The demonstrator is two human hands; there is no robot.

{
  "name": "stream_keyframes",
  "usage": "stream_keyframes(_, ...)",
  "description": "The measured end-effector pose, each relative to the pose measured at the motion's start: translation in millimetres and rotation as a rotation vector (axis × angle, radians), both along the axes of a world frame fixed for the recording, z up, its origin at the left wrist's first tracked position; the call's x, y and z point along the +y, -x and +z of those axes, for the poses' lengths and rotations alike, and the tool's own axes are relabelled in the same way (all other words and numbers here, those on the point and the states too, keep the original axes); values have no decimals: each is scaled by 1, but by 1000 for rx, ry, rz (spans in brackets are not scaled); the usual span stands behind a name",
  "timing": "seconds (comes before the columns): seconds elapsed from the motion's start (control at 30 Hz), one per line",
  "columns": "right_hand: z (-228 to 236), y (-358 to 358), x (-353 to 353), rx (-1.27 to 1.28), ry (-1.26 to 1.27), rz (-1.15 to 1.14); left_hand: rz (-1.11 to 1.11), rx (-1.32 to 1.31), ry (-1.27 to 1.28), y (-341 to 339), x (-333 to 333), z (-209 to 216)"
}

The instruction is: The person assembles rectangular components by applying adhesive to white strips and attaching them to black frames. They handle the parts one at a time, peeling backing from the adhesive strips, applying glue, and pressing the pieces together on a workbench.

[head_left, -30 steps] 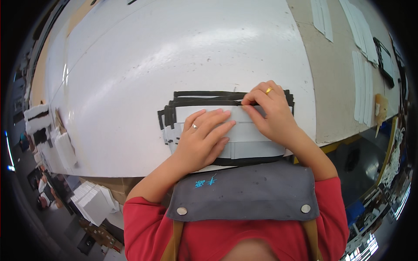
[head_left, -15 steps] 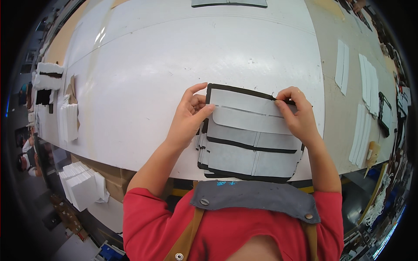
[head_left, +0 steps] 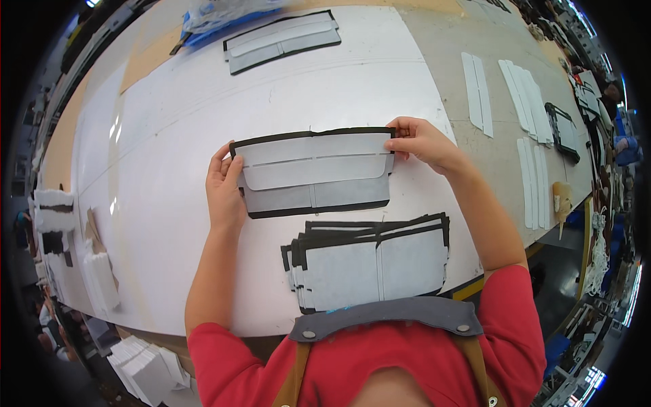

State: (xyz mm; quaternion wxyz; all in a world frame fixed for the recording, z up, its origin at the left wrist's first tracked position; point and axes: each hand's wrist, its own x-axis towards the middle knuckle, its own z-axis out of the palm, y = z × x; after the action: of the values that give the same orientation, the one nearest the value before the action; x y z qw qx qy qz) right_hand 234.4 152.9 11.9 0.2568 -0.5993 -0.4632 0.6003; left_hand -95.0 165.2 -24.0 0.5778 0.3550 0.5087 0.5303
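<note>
We hold a grey-and-white panel with black edging [head_left: 315, 173] at frame centre, lying flat on the white worktop [head_left: 169, 169]. Its long axis runs left-right, tilted slightly up to the right. Left hand [head_left: 225, 190] pinches its left end, fingers closed on it; right hand [head_left: 420, 142] fingers grip the upper right corner. A stack of similar panels [head_left: 369, 261] sits just below, apart. Another panel [head_left: 281, 41] lies at top.

bare white table [head_left: 169, 203] lies open left of the held panel [head_left: 315, 173] and beyond it, up to the far panel [head_left: 281, 41]. the stack [head_left: 369, 261] blocks the near edge. strips [head_left: 525, 108] occupy the right side.
</note>
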Motion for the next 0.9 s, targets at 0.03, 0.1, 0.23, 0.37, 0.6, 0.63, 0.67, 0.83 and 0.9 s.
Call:
stream_keyframes(0.03, 1, 3, 4, 40, -42, -61, -1, 33, 4, 1, 8, -1)
stream_keyframes(0.1, 0, 4, 19, 23, -102, -90, -8, 124, -3, 1, 25, 3)
stream_keyframes(0.23, -3, 10, 77, -22, -259, -119, -22, 291, -221, 10, 77, 1)
stream_keyframes(0.37, -12, 25, 161, 32, -389, -202, 73, 595, -347, 20, 151, -1)
stream_keyframes(0.6, -41, 31, 272, -344, -627, -361, 212, 963, -521, 0, 258, -19)
stream_keyframes(0.63, -43, 36, 279, -419, -641, -370, 223, 1031, -500, 3, 264, -25)
stream_keyframes(0.67, -44, 39, 284, -464, -636, -364, 234, 1098, -478, 6, 269, -29)
stream_keyframes(0.83, -57, 36, 287, -550, -644, -342, 215, 1094, -509, 2, 268, -38)
stream_keyframes(0.9, -58, 35, 286, -562, -613, -320, 221, 1110, -547, 1, 266, -37)
